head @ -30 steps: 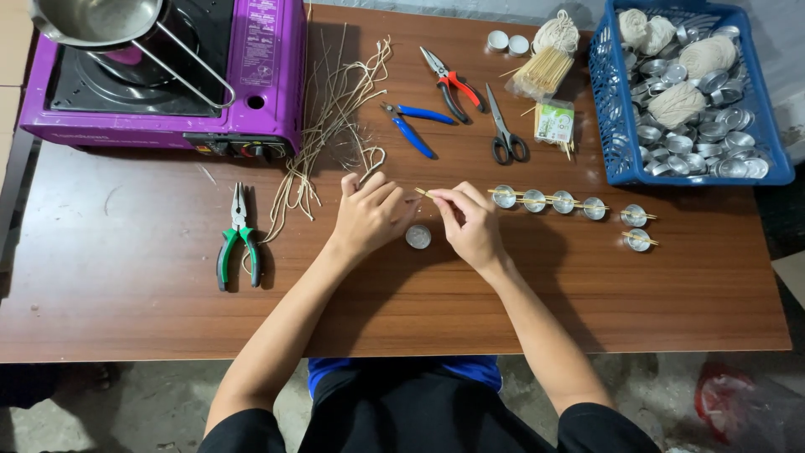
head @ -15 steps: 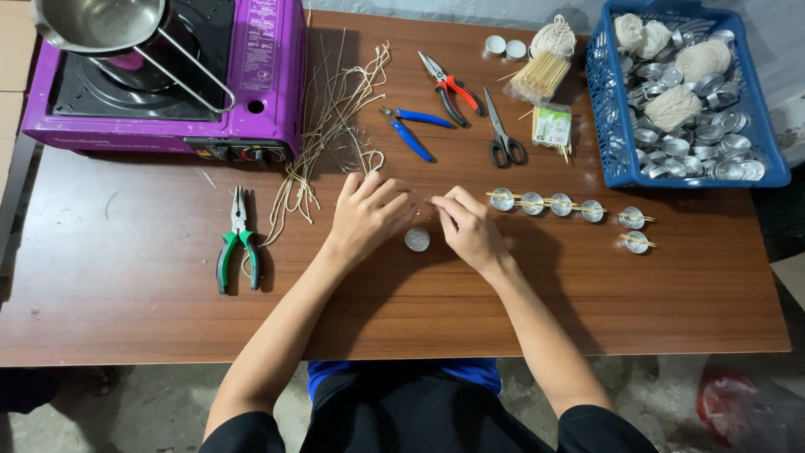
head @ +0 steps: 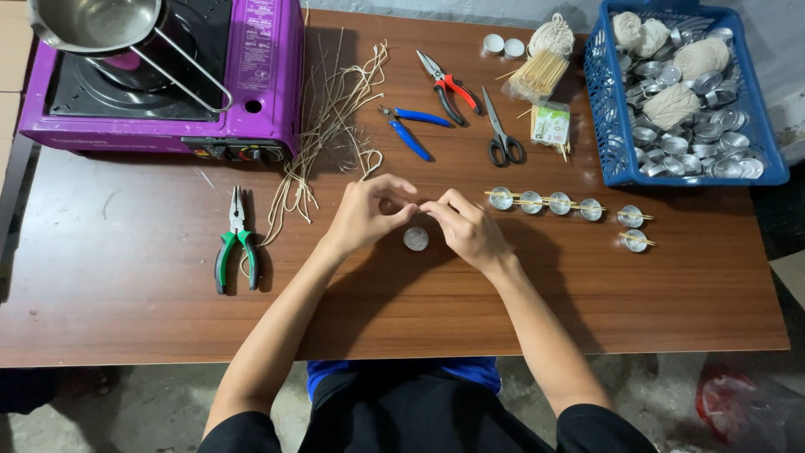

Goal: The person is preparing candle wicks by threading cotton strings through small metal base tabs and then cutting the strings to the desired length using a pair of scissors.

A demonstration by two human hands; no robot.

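My left hand (head: 365,214) and my right hand (head: 470,231) meet fingertip to fingertip at the middle of the brown table (head: 126,310). Together they pinch a short thin wick, mostly hidden by the fingers. Just below the fingertips a small round metal cup (head: 415,239) stands on the table, apart from both hands. To the right of my right hand lies a row of like cups (head: 545,202) with thin sticks laid across them. Two more cups (head: 632,228) with sticks sit further right.
Loose wick strands (head: 327,126) and green pliers (head: 236,243) lie left. A purple gas stove (head: 260,75) carries a steel pot (head: 92,21). Behind are blue pliers (head: 411,130), red cutters (head: 450,84), scissors (head: 501,134), a stick bundle (head: 537,75) and a blue basket (head: 604,109) of cups and string balls.
Both hands stay above the single cup. The fingertips have shifted only slightly as they work the wick.
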